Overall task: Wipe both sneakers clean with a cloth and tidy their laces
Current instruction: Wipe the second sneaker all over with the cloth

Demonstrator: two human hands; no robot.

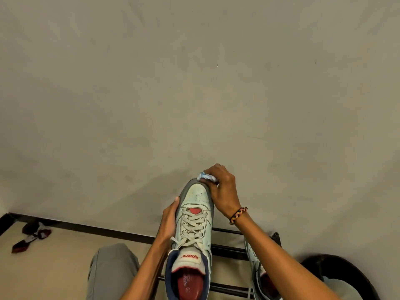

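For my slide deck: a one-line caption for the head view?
Left hand steadies a sneaker while the right hand rubs its toe with a cloth.

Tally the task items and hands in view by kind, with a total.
White lace-up sneakers: 2, one held, one on the black metal rack
Crumpled white-and-blue cloth: 1
Hands: 2, left, right
Total: 5

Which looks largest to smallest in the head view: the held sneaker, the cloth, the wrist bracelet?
1. The held sneaker, by far the largest.
2 and 3. The bracelet and the cloth look alike; most of the cloth is hidden inside the right hand, so they are left unranked.
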